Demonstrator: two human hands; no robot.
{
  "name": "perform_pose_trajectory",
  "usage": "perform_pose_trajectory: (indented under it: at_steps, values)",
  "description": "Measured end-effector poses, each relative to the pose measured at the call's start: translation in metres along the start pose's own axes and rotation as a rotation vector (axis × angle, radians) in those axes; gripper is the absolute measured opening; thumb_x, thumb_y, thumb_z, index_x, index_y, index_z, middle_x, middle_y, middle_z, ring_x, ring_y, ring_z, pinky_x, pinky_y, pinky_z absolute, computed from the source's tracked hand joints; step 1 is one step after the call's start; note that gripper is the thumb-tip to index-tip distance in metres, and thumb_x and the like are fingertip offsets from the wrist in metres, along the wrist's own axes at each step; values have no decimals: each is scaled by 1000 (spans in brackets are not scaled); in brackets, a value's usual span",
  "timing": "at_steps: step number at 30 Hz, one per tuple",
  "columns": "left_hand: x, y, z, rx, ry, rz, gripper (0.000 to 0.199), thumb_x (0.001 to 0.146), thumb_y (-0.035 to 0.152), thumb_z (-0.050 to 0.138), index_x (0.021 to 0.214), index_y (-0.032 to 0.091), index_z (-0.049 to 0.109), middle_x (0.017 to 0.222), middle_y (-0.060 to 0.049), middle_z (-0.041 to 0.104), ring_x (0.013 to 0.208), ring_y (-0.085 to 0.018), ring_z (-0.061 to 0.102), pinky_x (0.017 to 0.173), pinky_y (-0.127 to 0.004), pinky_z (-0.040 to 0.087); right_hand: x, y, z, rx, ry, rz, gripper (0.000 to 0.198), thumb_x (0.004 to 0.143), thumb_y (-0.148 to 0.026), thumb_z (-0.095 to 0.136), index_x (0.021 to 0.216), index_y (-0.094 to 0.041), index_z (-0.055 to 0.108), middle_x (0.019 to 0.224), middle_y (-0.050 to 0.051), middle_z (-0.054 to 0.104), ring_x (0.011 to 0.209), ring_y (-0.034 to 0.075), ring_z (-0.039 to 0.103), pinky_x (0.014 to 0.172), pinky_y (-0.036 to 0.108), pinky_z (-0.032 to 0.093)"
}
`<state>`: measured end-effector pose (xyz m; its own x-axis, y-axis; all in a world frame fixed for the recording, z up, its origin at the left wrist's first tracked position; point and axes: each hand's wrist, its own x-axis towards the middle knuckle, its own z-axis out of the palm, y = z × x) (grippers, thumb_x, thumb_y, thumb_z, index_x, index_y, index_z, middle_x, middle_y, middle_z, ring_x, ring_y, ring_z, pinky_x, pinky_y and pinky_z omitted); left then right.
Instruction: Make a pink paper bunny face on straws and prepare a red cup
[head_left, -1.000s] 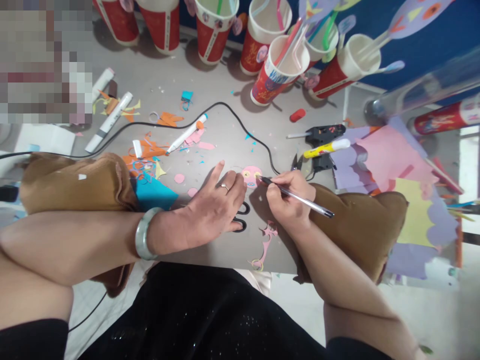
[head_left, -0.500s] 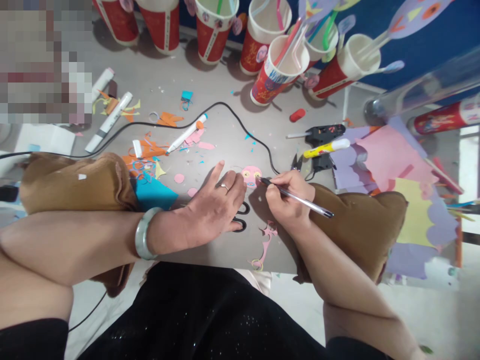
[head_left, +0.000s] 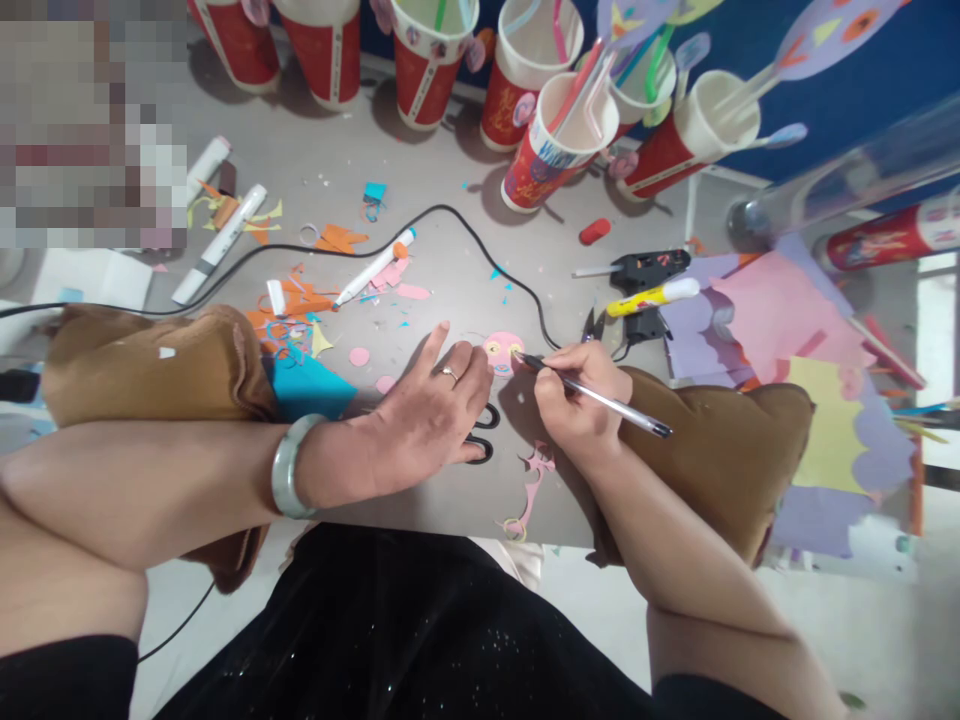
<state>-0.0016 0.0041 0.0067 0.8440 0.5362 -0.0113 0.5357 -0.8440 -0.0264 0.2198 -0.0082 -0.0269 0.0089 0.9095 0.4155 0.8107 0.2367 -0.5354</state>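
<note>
A small pink paper face [head_left: 503,346] lies on the table with yellow ring eyes and a blue mouth. My left hand [head_left: 424,415] lies flat with its index finger apart, fingertips at the face's left edge. Under its thumb side the black scissor handles [head_left: 484,445] show; the blades are hidden. In my right hand [head_left: 581,400] a clear ballpoint pen [head_left: 611,402] is pinched, tip at the face's right eye. Pink paper offcuts [head_left: 534,480] lie below, near the table edge.
Red paper cups [head_left: 536,185] with straws line the back. A black glue gun [head_left: 651,268] and yellow glue stick tube [head_left: 652,298] sit right, near coloured paper sheets [head_left: 787,310]. Brown cushions [head_left: 720,450] flank my arms. A black cable [head_left: 480,240] crosses the table among scraps and markers [head_left: 375,268].
The pen in my right hand has tilted very slightly, its back end shifting a little right. My left hand and the paper face stay in place.
</note>
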Motion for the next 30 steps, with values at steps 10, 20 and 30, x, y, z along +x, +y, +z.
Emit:
perform_pose_trajectory:
  at_steps: [10,20,30]
  values:
    - [2,0,-3,9,-7,4,92,93,62,65,150,-7,48,148,-29,56,132,-40,54,121,-65,37,-3,-6,3,41,-51,-28,9,89,-36,61,88,-27,61,73,1,73,59,20,69,54,34,57]
    - [1,-1,-10,-6,-49,9,86,96,58,63,151,-6,47,150,-29,55,133,-39,54,123,-64,34,-1,-8,2,-16,-108,-57,18,93,-41,59,88,-25,65,75,2,75,62,18,70,57,29,56]
    - [0,-1,0,-24,16,16,89,94,60,63,150,-7,47,149,-30,55,134,-41,52,122,-68,33,0,-7,4,9,-94,-70,14,92,-39,61,90,-25,65,76,1,76,64,18,71,58,29,56]
